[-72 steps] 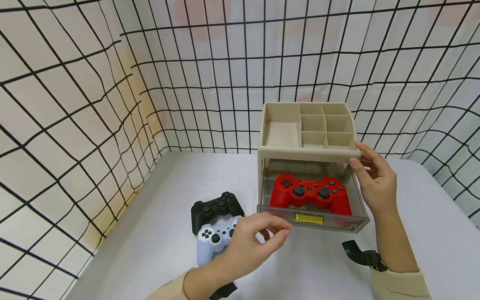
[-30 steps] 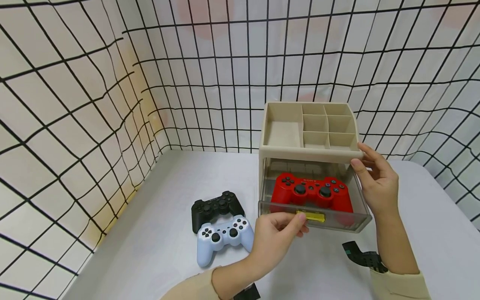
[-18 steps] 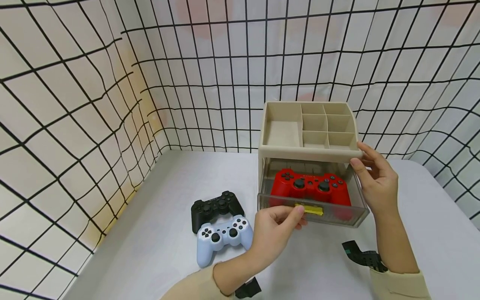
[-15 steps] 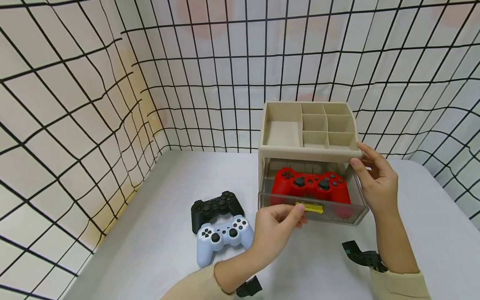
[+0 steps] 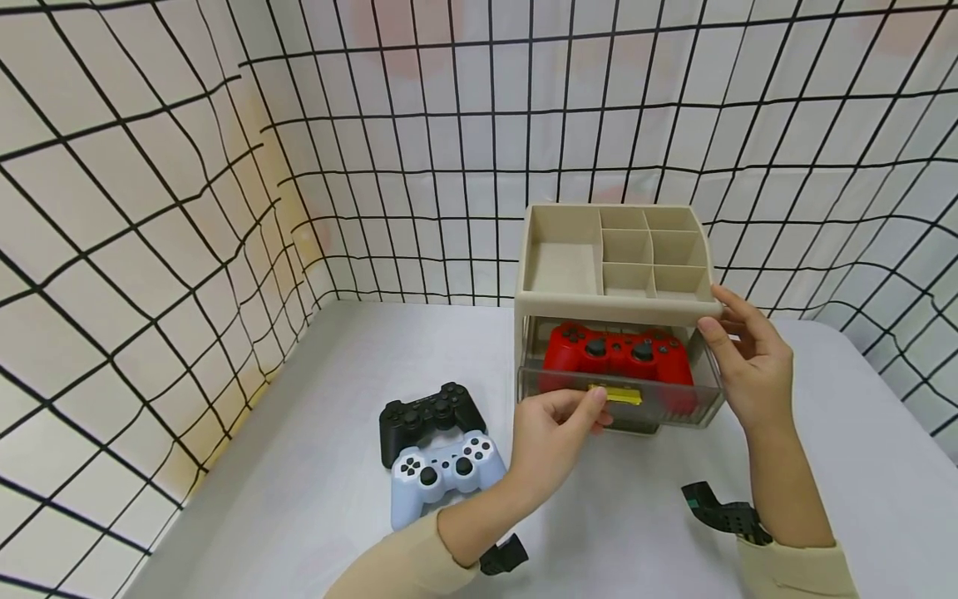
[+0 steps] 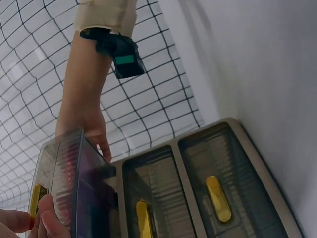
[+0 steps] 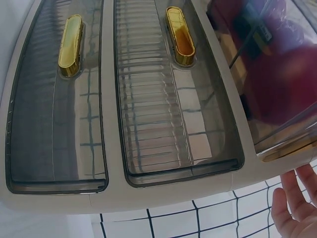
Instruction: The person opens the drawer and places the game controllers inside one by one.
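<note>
A beige drawer organizer [image 5: 614,309] stands right of the middle in the head view. Its clear upper drawer [image 5: 677,403] is partly pulled out, with a red game controller [image 5: 621,353] inside. My left hand [image 5: 550,433] pinches the drawer's gold handle [image 5: 623,395] between thumb and fingers; the left wrist view shows the fingertips on this handle [image 6: 37,201]. My right hand [image 5: 752,366] rests its fingers against the organizer's right side near the top front corner. In the right wrist view, the fingers [image 7: 292,191] touch the beige side wall, the rest of that hand being cut off.
Left of the organizer, a black game controller [image 5: 427,420] and a light blue controller [image 5: 447,474] lie touching on the white table [image 5: 314,466]. Black wire mesh [image 5: 419,166] encloses the back and sides. Two lower drawers [image 7: 168,99] are shut.
My left hand took hold of the gold handle and has pushed the drawer partway inward, the red controller moving back with it. My right hand has stayed at the organizer's side.
</note>
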Motion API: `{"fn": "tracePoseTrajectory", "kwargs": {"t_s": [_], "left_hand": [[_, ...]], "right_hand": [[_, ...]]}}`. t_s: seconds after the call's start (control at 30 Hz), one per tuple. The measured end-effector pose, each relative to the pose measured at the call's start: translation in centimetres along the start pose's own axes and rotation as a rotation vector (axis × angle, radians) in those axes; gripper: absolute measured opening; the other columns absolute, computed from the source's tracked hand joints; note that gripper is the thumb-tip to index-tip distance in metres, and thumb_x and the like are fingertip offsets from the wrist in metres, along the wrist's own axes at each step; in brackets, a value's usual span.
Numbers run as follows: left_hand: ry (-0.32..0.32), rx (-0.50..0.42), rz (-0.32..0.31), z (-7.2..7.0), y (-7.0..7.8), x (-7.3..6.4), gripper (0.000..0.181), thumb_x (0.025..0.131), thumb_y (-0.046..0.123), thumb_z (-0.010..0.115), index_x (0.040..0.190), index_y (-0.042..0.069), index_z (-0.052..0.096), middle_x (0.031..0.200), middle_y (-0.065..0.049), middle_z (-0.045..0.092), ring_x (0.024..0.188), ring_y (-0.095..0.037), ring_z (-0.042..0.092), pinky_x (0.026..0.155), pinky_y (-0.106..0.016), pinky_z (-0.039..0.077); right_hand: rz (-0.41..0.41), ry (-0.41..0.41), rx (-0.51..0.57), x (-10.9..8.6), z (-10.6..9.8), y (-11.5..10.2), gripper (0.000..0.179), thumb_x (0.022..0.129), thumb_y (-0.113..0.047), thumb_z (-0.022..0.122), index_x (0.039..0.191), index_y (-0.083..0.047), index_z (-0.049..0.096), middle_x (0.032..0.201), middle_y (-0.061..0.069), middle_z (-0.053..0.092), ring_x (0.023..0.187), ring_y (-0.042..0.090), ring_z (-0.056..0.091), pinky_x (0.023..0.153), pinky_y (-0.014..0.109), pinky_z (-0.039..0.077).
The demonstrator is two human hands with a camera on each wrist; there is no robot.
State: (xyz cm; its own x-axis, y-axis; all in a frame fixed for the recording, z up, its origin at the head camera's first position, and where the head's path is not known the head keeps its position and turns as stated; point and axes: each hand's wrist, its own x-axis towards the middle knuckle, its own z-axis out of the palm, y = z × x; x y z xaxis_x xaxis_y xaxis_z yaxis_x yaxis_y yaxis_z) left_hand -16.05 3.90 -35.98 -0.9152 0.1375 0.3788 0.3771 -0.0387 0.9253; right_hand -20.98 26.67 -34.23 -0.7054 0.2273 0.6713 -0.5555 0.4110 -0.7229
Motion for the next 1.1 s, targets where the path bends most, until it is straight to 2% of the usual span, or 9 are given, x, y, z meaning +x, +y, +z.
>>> {"fn": "tracePoseTrajectory", "kwargs": {"t_s": [0.4, 0.6, 0.8, 0.97, 1.1], "left_hand": [[0.019, -0.005, -0.010, 0.3, -0.5, 1.3, 0.029, 0.095, 0.025, 0.066, 0.090, -0.001, 0.076, 0.078, -0.006, 0.073, 0.067, -0.006, 0.068, 0.066, -0.029, 0.056], [0.028, -0.029, -0.020, 0.4, -0.6, 1.9, 0.028, 0.095, 0.022, 0.066, 0.092, -0.004, 0.075, 0.080, -0.011, 0.073, 0.068, -0.014, 0.069, 0.067, -0.030, 0.057], [0.049, -0.008, -0.017, 0.7, -0.6, 2.3, 0.030, 0.094, 0.023, 0.066, 0.089, -0.005, 0.075, 0.078, -0.010, 0.073, 0.070, -0.024, 0.070, 0.065, -0.036, 0.057], [0.058, 0.002, -0.022, 0.8, -1.0, 2.8, 0.030, 0.094, 0.025, 0.067, 0.087, -0.003, 0.076, 0.077, -0.007, 0.073, 0.069, -0.023, 0.070, 0.067, -0.042, 0.057], [0.068, 0.002, -0.032, 0.8, -1.2, 3.3, 0.031, 0.094, 0.026, 0.067, 0.088, -0.002, 0.076, 0.076, -0.006, 0.073, 0.069, -0.021, 0.070, 0.066, -0.034, 0.057]], "right_hand": [[0.012, 0.007, -0.019, 0.0, 0.1, -0.2, 0.040, 0.095, -0.001, 0.061, 0.134, -0.007, 0.059, 0.110, -0.014, 0.062, 0.099, 0.009, 0.057, 0.080, 0.011, 0.046], [0.033, 0.011, -0.038, 0.0, 0.1, -0.2, 0.040, 0.095, -0.003, 0.062, 0.135, -0.009, 0.059, 0.109, -0.015, 0.061, 0.099, 0.008, 0.057, 0.079, 0.011, 0.046], [0.049, 0.013, -0.041, -0.1, 0.0, -0.1, 0.041, 0.095, -0.003, 0.062, 0.135, -0.009, 0.058, 0.109, -0.015, 0.061, 0.099, 0.008, 0.057, 0.078, 0.010, 0.045], [0.050, 0.012, -0.021, 0.0, 0.0, -0.2, 0.042, 0.094, 0.001, 0.061, 0.135, -0.008, 0.059, 0.108, -0.013, 0.062, 0.099, 0.008, 0.057, 0.077, 0.010, 0.045], [0.047, 0.008, -0.014, 0.0, 0.0, -0.1, 0.042, 0.094, 0.003, 0.061, 0.134, -0.007, 0.059, 0.108, -0.013, 0.062, 0.099, 0.008, 0.057, 0.076, 0.011, 0.045]]}}
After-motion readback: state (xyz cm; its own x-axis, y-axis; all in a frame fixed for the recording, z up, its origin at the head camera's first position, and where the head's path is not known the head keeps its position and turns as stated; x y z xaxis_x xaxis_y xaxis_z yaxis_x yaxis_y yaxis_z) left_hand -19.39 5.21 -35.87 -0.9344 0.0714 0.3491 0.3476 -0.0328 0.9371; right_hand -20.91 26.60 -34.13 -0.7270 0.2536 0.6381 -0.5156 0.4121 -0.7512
